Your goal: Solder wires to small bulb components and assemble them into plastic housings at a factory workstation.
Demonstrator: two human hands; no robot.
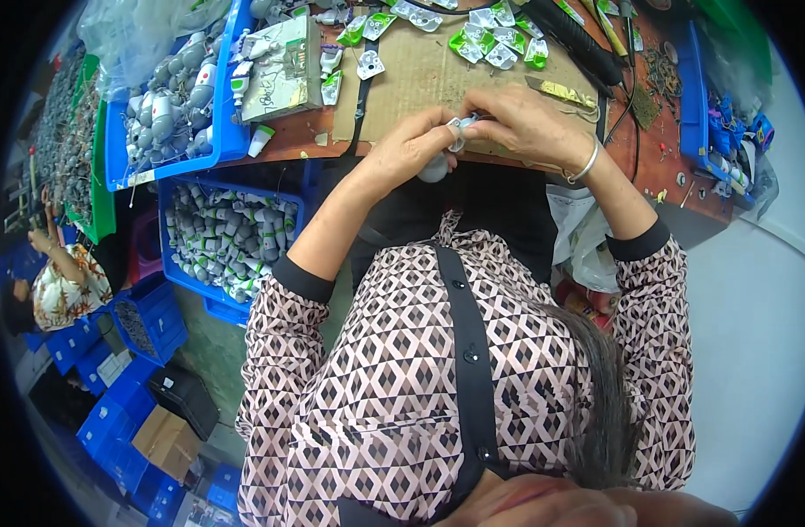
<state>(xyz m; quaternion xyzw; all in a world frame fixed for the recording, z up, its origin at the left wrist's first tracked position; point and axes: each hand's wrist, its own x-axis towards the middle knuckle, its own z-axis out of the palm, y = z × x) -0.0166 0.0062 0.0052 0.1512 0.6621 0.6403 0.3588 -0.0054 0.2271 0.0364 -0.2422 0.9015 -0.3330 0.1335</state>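
Note:
My left hand (pixel 409 147) and my right hand (pixel 518 121) meet at the near edge of a cardboard sheet (pixel 420 75) on the workbench. Together they pinch a small white and grey plastic part (pixel 458 129); a rounded white piece (pixel 434 170) hangs just below my left fingers. A silver bangle (pixel 585 163) sits on my right wrist. Several green and white flat parts (pixel 495 42) lie scattered at the far side of the cardboard.
A blue bin (pixel 122 171) on the bench's left holds grey and white pieces; another blue bin (pixel 187 281) below is full of similar ones. Black cables (pixel 632 105), a dark tool (pixel 578 39) and a blue tray (pixel 694 97) lie right. Another person (pixel 60 285) sits far left among blue crates (pixel 148 321).

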